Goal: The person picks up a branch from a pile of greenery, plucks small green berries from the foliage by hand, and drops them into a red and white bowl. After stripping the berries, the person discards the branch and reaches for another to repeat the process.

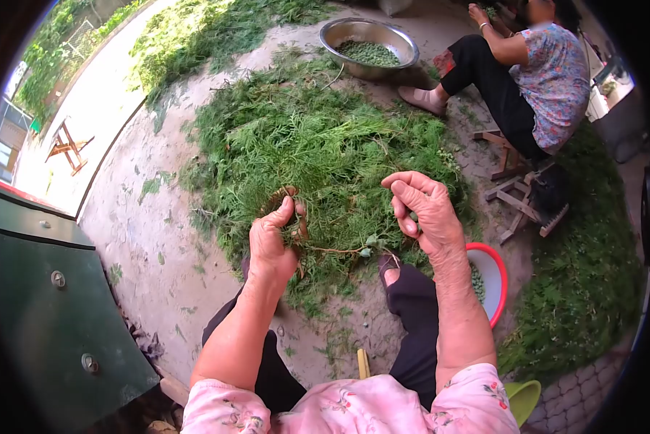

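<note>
My left hand [275,235] is closed around a leafy evergreen sprig [285,170], held above a large heap of cut evergreen branches [332,141]. A thin brown stem runs right from near this hand, with a small pale green cluster [370,244] at its end. To the right, my right hand [427,210] is raised over the heap's edge, its thumb and forefinger pinched together. Whatever lies between those fingertips is too small to make out. Just below my right forearm stands a white bowl with a red rim [500,289], holding small round green pieces [477,282].
A metal basin [332,32] of similar green pieces stands beyond the heap. At the upper right a person in a flowered shirt [556,72] sits by wooden stools [516,202]. More greenery [578,289] lies at right. A dark green metal panel [50,311] is at left.
</note>
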`<state>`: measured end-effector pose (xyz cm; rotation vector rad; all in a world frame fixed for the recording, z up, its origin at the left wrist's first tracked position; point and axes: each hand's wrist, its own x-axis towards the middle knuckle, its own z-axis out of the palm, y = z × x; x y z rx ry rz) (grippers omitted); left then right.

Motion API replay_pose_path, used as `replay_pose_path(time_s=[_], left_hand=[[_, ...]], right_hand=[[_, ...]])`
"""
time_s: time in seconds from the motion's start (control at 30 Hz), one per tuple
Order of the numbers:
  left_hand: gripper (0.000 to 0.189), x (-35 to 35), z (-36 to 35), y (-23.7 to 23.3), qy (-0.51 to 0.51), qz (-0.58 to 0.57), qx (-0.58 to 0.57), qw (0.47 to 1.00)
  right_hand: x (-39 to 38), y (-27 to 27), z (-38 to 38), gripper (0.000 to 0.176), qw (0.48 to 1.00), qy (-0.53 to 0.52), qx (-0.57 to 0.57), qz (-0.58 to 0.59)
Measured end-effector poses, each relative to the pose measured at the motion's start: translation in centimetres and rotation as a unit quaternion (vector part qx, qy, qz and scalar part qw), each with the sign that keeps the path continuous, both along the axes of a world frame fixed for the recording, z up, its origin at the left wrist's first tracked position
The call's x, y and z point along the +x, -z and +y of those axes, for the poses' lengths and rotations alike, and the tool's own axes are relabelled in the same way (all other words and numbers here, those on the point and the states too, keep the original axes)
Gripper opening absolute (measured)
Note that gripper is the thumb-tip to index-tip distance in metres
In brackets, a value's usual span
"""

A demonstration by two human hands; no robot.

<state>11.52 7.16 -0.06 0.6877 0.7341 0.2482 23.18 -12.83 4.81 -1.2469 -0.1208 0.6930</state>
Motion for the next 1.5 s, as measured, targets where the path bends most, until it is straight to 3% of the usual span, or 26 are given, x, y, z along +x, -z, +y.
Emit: replay_pose_path(time_s=[0.07,0.3,0.37,0.4,0.57,0.83,0.93,1.03,1.07,1.17,1.3,1.5], left_hand=[[0.022,0.0,0.1,0.1,-0.014,-0.033,-0.055,0.998],[0.024,0.0,0.6,0.2,-0.037,-0.041,-0.064,0.996],[0.024,0.1,0.4,-0.1,-0.041,-0.034,-0.065,0.996],[0.024,0.2,0.3,-0.2,-0.045,-0.027,-0.066,0.996],[0.024,0.1,0.2,-0.2,-0.039,-0.025,-0.052,0.998],[0.028,0.2,-0.3,-0.7,-0.018,-0.023,-0.039,0.999],[0.027,0.2,-0.4,-1.9,0.073,0.074,0.028,0.994],[0.031,0.5,-2.1,-2.1,0.075,0.133,0.09,0.984],[0.033,0.3,-1.7,-1.6,0.134,0.065,0.083,0.985],[0.037,0.4,-2.3,-2.7,0.203,0.019,0.093,0.975],[0.033,0.1,-2.8,-2.8,0.265,0.023,0.165,0.95],[0.032,0.2,-2.6,-3.3,0.238,0.025,0.135,0.962]], right_hand=[[0.1,-0.1,-0.3,0.014,1.0,-0.023,-0.003,-0.008],[-0.2,-1.1,-0.7,0.017,0.988,-0.106,-0.064,-0.088],[-0.8,-0.6,0.2,0.021,0.968,-0.091,-0.176,-0.155],[-1.0,-0.2,0.4,0.028,0.967,-0.106,-0.179,-0.148],[-1.9,1.1,1.5,0.029,0.974,-0.076,-0.156,-0.146],[-2.2,1.1,1.9,0.019,0.969,-0.097,-0.182,-0.136],[-2.3,1.2,1.9,0.016,0.977,-0.025,-0.145,-0.152],[-2.4,1.6,2.0,0.011,0.983,0.006,-0.101,-0.154],[-2.4,1.5,2.1,0.011,0.983,0.005,-0.101,-0.155],[-2.6,1.7,2.3,0.01,0.978,0.012,-0.116,-0.175],[-3.0,1.8,2.9,0.013,0.963,0.017,-0.138,-0.229],[-2.9,1.8,3.0,0.016,0.972,-0.012,-0.122,-0.198]])
